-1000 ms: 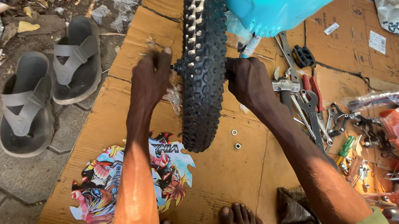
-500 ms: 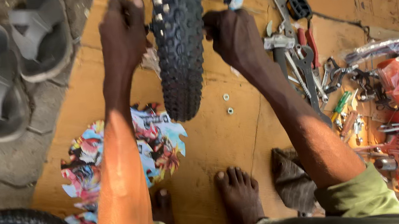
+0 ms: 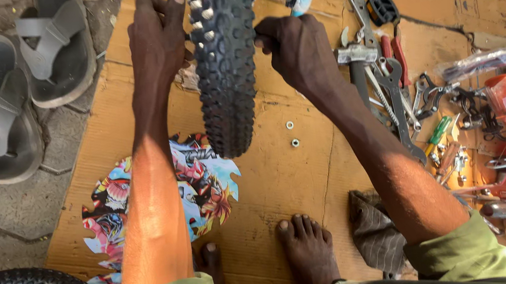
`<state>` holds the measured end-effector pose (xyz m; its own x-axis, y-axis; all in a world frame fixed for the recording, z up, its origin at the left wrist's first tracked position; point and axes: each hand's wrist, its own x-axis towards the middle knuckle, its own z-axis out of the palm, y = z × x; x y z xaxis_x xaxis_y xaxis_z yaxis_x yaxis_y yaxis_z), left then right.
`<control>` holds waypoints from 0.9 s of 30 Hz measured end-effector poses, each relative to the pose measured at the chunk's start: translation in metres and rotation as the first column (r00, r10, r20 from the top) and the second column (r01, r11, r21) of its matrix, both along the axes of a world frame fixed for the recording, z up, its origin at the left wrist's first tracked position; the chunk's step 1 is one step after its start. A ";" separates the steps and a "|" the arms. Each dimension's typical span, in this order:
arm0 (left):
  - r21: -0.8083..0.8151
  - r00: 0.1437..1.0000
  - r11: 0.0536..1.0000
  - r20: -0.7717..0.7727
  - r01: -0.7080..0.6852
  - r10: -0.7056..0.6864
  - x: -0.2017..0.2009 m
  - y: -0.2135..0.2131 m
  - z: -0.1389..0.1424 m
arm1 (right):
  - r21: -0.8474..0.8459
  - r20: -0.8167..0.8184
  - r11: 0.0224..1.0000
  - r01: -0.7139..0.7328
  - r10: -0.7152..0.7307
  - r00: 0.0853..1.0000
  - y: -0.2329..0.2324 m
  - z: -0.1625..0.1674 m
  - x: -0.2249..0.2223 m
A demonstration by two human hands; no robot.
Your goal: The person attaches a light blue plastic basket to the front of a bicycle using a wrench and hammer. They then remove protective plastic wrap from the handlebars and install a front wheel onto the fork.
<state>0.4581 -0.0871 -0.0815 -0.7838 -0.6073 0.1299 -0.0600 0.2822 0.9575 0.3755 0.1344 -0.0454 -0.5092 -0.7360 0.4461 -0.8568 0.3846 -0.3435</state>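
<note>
Tyre (image 3: 227, 69): black knobby bicycle tyre, standing upright on edge over the cardboard (image 3: 283, 183) near its far middle, lower end just above the sheet. Tread of raised square blocks, pale dust on the upper knobs; the rim and hub are hidden.

Handling (judged): rubber, stiff along the tread, softer at the sidewalls; moderate weight; the knobs give a sure, non-slip hold. Not fragile. Best taken at both sidewalls, opposite each other, as held here.

Left hand (image 3: 156, 42): fingers curled against the tyre's left sidewall, gripping it.
Right hand (image 3: 293, 45): fingers bent onto the right sidewall, gripping it.

Surroundings: two small nuts (image 3: 290, 125) on the cardboard just right of the tyre's lower end; a printed cut-out (image 3: 207, 185) toward the left edge; spanners (image 3: 397, 100) and loose tools along the right edge; grey sandals (image 3: 18, 86) off the left edge on the paving.
</note>
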 end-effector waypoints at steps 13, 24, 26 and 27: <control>-0.001 0.973 0.998 0.223 0.069 -0.067 0.023 -0.004 0.002 | 0.043 0.090 0.996 0.074 -0.077 0.993 -0.003 0.012 0.004; 0.178 0.955 0.968 0.209 0.176 -0.212 0.036 -0.002 0.022 | 0.068 0.038 0.994 0.090 -0.093 0.995 -0.002 0.011 0.001; 0.298 0.940 0.936 0.221 0.189 -0.260 0.040 -0.001 0.021 | 0.100 0.035 0.988 0.117 -0.121 0.992 -0.001 0.010 0.002; 0.294 0.940 0.943 0.250 0.154 -0.231 0.039 0.000 0.018 | 0.075 0.059 0.991 0.107 -0.111 0.992 -0.001 0.010 0.004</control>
<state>0.4967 -0.0871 -0.0630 -0.8699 -0.4225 -0.2546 -0.3037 0.0519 0.9514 0.3792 0.1334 -0.0353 -0.6137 -0.7032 0.3590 -0.7858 0.5000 -0.3640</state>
